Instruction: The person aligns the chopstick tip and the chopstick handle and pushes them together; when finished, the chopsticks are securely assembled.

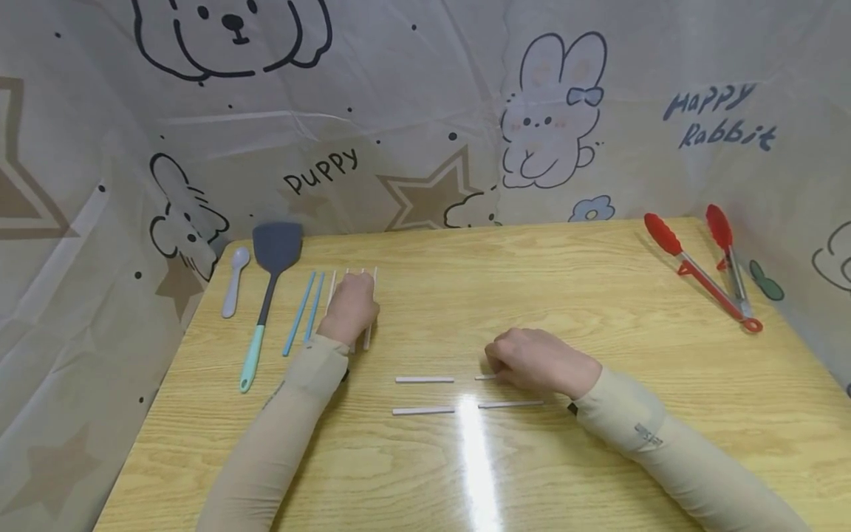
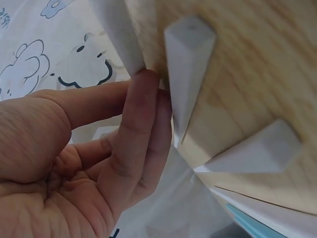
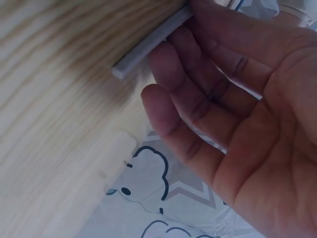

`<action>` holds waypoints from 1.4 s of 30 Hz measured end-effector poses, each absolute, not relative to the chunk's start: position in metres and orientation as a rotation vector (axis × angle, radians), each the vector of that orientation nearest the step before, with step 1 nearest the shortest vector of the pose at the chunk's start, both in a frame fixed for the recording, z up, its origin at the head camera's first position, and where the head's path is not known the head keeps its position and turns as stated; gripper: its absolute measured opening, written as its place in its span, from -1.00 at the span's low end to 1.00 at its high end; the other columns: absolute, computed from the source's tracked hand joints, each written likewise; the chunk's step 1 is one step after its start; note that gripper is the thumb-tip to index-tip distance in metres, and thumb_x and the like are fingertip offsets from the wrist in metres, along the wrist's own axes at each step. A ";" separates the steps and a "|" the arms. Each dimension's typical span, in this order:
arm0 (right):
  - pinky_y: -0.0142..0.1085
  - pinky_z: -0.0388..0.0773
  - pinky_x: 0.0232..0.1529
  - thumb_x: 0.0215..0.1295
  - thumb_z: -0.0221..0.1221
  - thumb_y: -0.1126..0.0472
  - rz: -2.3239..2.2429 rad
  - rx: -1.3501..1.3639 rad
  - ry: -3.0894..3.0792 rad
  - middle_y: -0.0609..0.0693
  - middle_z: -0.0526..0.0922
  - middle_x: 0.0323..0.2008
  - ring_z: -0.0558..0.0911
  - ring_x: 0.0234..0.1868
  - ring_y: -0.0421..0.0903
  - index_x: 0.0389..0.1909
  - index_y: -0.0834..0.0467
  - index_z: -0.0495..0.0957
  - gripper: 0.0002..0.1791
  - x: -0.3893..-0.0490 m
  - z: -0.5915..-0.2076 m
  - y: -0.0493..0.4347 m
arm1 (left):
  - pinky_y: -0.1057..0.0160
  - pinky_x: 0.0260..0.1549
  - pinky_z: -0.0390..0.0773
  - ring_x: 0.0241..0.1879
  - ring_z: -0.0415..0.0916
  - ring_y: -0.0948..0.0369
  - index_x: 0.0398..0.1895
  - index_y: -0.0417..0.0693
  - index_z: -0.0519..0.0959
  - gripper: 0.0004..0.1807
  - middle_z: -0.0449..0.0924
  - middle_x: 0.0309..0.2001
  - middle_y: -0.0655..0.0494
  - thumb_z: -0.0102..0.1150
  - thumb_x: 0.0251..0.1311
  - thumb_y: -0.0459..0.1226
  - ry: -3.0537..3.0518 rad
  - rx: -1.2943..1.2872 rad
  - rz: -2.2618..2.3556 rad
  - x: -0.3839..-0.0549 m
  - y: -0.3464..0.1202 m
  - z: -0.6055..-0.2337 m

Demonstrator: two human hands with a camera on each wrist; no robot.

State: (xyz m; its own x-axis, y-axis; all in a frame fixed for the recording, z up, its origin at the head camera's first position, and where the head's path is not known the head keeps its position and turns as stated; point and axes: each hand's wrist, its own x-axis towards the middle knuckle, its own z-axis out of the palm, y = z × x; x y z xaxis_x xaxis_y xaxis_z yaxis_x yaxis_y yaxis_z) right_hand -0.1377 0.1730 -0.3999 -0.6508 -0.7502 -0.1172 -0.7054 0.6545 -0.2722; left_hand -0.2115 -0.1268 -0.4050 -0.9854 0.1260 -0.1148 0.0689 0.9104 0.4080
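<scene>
Several slim square white sticks lie lengthwise at the left of the table, partly covered by my left hand (image 1: 351,307). In the left wrist view, my thumb and fingertips pinch the outermost white stick (image 2: 119,34) at the table surface. Other white sticks (image 2: 190,64) lie beside it. At the middle right, my right hand (image 1: 541,360) pinches a white stick (image 3: 148,44) low against the table, its far part hidden by the thumb. Just in front of that hand lies another white stick (image 1: 510,404). Two more, an upper white stick (image 1: 424,380) and a lower white stick (image 1: 422,411), lie to its left.
Left of my left hand are two blue sticks (image 1: 299,314), a grey spatula with a mint handle (image 1: 253,358) and a pale spoon (image 1: 233,284). Red-tipped tongs (image 1: 711,284) lie spread at the back right. A printed cloth (image 1: 412,96) borders the table (image 1: 425,295).
</scene>
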 end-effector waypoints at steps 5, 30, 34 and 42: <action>-0.38 0.39 -0.52 0.14 0.39 0.34 -0.311 -1.190 2.655 -0.24 0.41 -0.57 0.37 -0.53 -0.28 -0.58 0.01 0.45 -0.69 -0.138 -0.400 0.173 | 0.34 -0.73 0.51 -0.65 0.51 0.12 -0.17 -0.51 0.49 -0.84 0.53 -0.44 -0.20 0.07 0.19 -0.57 2.930 0.152 0.609 -0.210 -0.127 -0.403; -0.34 0.42 -0.55 0.33 0.23 0.30 -0.307 -1.203 2.752 -0.20 0.42 -0.56 0.39 -0.55 -0.24 -0.52 0.04 0.44 -0.75 -0.142 -0.393 0.172 | 0.19 -0.54 0.59 -0.58 0.51 0.15 -0.43 -0.34 0.59 -0.84 0.59 -0.54 -0.05 0.28 0.25 -0.39 3.091 0.430 0.416 -0.186 -0.108 -0.376; -0.35 0.37 -0.62 0.37 0.16 0.34 -0.300 -1.189 2.773 -0.18 0.37 -0.61 0.35 -0.60 -0.23 -0.48 0.06 0.40 -0.77 -0.145 -0.389 0.172 | 0.17 -0.49 0.60 -0.49 0.59 0.11 -0.46 -0.27 0.62 -0.86 0.65 -0.46 -0.05 0.31 0.23 -0.38 3.104 0.494 0.421 -0.177 -0.102 -0.370; -0.38 0.34 -0.69 0.32 0.23 0.38 -0.343 -1.309 2.828 -0.17 0.42 -0.63 0.36 -0.64 -0.25 -0.34 0.12 0.42 -0.83 -0.152 -0.382 0.178 | 0.25 -0.43 0.57 -0.45 0.53 0.20 -0.34 -0.21 0.62 -0.87 0.64 -0.37 0.02 0.35 0.23 -0.31 2.900 0.653 0.480 -0.164 -0.090 -0.368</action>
